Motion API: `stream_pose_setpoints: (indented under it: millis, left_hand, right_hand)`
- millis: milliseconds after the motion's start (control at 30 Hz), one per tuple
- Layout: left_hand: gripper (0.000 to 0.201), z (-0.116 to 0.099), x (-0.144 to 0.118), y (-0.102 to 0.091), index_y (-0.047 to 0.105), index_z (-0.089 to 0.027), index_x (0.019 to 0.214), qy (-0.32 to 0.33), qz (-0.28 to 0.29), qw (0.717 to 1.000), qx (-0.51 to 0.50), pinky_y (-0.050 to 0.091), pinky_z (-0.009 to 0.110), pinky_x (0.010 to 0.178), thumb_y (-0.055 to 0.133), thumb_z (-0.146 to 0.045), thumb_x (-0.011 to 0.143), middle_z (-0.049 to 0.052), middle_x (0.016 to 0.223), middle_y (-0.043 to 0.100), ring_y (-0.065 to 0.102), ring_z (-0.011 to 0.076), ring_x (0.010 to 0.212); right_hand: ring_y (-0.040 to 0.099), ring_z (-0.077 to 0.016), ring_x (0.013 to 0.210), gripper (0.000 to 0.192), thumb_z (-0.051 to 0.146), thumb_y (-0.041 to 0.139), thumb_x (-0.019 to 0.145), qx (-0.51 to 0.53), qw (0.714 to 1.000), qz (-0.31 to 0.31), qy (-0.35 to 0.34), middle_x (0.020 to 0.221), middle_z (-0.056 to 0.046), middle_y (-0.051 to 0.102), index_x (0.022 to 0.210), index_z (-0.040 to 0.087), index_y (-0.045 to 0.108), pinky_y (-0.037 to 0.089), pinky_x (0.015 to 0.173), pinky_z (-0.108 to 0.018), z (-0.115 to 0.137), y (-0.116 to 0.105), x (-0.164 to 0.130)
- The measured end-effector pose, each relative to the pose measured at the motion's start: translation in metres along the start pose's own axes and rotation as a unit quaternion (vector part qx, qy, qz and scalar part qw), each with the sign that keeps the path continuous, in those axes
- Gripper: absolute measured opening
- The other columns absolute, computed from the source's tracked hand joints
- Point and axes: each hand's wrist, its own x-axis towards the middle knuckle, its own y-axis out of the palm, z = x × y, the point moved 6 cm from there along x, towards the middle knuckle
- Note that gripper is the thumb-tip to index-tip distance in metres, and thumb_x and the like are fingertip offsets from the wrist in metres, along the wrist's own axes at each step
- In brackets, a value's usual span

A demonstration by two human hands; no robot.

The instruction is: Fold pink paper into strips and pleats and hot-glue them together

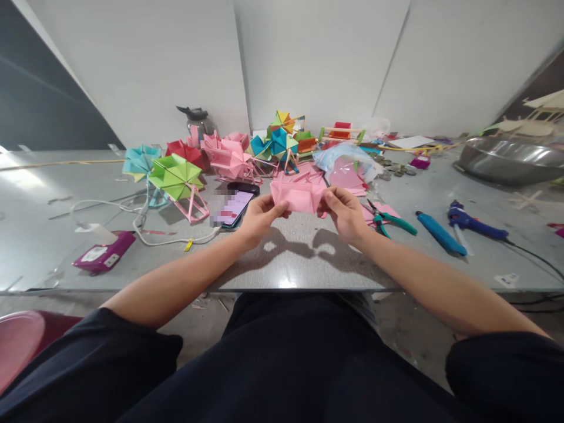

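A: Where are the two hands?

B: In front of the body, over the grey, smooth-topped table [286,277]. The left hand [259,218] pinches one end of a pink, folded paper piece [300,198] between thumb and fingers, and the right hand [344,212] pinches the other end.

A: Do the hands touch each other?

B: No, they are apart, with the paper piece spanning the gap. It is held up off the table, and the hands cast shadows on the surface below.

A: What lies near the right hand?

B: Green-handled metal pliers [400,222] on the table, with pink paper beside them. Farther right come a blue, rod-shaped tool [440,233], then a dark blue glue gun [478,227] with a black cord.

A: And by the left hand?

B: A phone with a lit screen [235,210], part of it blurred. Well left of it sits a purple, box-shaped power socket [104,252] with a white plug in it.

A: Behind all that?

B: A lime-green, folded-paper wheel [177,177] on a pink stand, a pale blue paper wheel [141,161] just beside it, and a pink, pleated paper wheel [229,156] to their right.
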Motion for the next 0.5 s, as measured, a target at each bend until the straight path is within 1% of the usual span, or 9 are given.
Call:
stream_pose_setpoints:
  millis: [100, 167, 200, 267, 300, 367, 400, 433, 500]
  left_hand:
    - [0.037, 0.0, 0.002, -0.003, 0.077, -0.017, 0.086, -0.023, -0.011, 0.998, -0.06, 0.057, 0.031, 0.075, 0.098, -0.045, 0.077, 0.003, 0.077, 0.074, 0.068, 0.0141, 0.07]
    - [0.034, 0.001, 0.003, -0.004, 0.075, -0.016, 0.084, -0.039, -0.013, 0.995, -0.096, 0.057, 0.03, 0.074, 0.098, -0.041, 0.077, 0.003, 0.075, 0.073, 0.068, 0.0137, 0.069]
    - [0.032, 0.0, 0.003, -0.004, 0.075, -0.016, 0.083, -0.045, -0.012, 0.993, -0.11, 0.056, 0.029, 0.073, 0.097, -0.039, 0.077, 0.003, 0.074, 0.073, 0.068, 0.0134, 0.069]
    - [0.031, 0.0, 0.003, -0.003, 0.075, -0.015, 0.083, -0.055, -0.006, 0.99, -0.127, 0.055, 0.027, 0.07, 0.096, -0.037, 0.079, 0.003, 0.073, 0.072, 0.067, 0.0128, 0.067]
    - [0.03, 0.0, 0.003, -0.003, 0.075, -0.015, 0.083, -0.061, -0.001, 0.99, -0.13, 0.054, 0.027, 0.068, 0.096, -0.036, 0.08, 0.004, 0.072, 0.072, 0.066, 0.0125, 0.066]
    - [0.032, 0.001, 0.001, 0.0, 0.076, -0.013, 0.084, -0.081, 0.018, 0.988, -0.128, 0.051, 0.025, 0.063, 0.095, -0.038, 0.08, 0.005, 0.072, 0.072, 0.064, 0.0121, 0.064]
    - [0.034, 0.002, 0.001, 0.001, 0.076, -0.013, 0.083, -0.095, 0.034, 0.987, -0.126, 0.049, 0.025, 0.061, 0.096, -0.039, 0.079, 0.005, 0.071, 0.072, 0.064, 0.0121, 0.063]
    - [0.036, 0.004, 0.0, 0.003, 0.075, -0.012, 0.082, -0.108, 0.052, 0.985, -0.125, 0.047, 0.024, 0.058, 0.097, -0.04, 0.077, 0.006, 0.071, 0.072, 0.063, 0.012, 0.061]
    - [0.038, 0.007, -0.001, 0.006, 0.075, -0.012, 0.08, -0.135, 0.082, 0.979, -0.126, 0.046, 0.024, 0.056, 0.098, -0.041, 0.075, 0.005, 0.068, 0.07, 0.061, 0.012, 0.06]
  right_hand:
    - [0.057, -0.0134, 0.061, 0.058, 0.078, 0.08, 0.085, -0.001, 1.0, -0.015, -0.006, 0.07, 0.001, 0.062, 0.076, 0.024, 0.061, 0.052, 0.062, -0.03, -0.003, -0.007, 0.004]
    - [0.06, -0.013, 0.063, 0.056, 0.075, 0.083, 0.085, -0.007, 1.0, -0.007, -0.001, 0.071, 0.002, 0.063, 0.077, 0.024, 0.063, 0.052, 0.063, -0.029, -0.004, -0.009, 0.004]
    - [0.063, -0.013, 0.065, 0.053, 0.072, 0.085, 0.084, -0.005, 1.0, 0.005, 0.011, 0.075, 0.002, 0.064, 0.081, 0.024, 0.064, 0.052, 0.064, -0.029, -0.006, -0.007, 0.004]
    - [0.069, -0.0141, 0.071, 0.048, 0.066, 0.089, 0.083, 0.013, 0.997, 0.049, 0.06, 0.087, 0.001, 0.069, 0.097, 0.025, 0.068, 0.051, 0.062, -0.027, -0.011, 0.001, 0.001]
    - [0.071, -0.0152, 0.073, 0.049, 0.065, 0.088, 0.083, 0.028, 0.992, 0.082, 0.097, 0.093, 0.001, 0.07, 0.108, 0.027, 0.068, 0.049, 0.06, -0.027, -0.015, 0.007, -0.003]
    - [0.073, -0.0179, 0.073, 0.056, 0.068, 0.083, 0.087, 0.062, 0.97, 0.159, 0.174, 0.097, 0.0, 0.071, 0.123, 0.03, 0.063, 0.046, 0.054, -0.027, -0.021, 0.024, -0.013]
    - [0.072, -0.0187, 0.071, 0.058, 0.071, 0.08, 0.088, 0.077, 0.957, 0.194, 0.202, 0.096, -0.001, 0.071, 0.125, 0.03, 0.062, 0.045, 0.053, -0.028, -0.023, 0.032, -0.018]
    - [0.07, -0.0189, 0.069, 0.058, 0.074, 0.077, 0.088, 0.088, 0.946, 0.221, 0.22, 0.092, -0.001, 0.071, 0.121, 0.029, 0.062, 0.046, 0.053, -0.029, -0.023, 0.038, -0.022]
    - [0.062, -0.0168, 0.064, 0.057, 0.079, 0.075, 0.087, 0.103, 0.937, 0.243, 0.228, 0.082, -0.001, 0.065, 0.103, 0.026, 0.064, 0.047, 0.055, -0.03, -0.021, 0.044, -0.026]
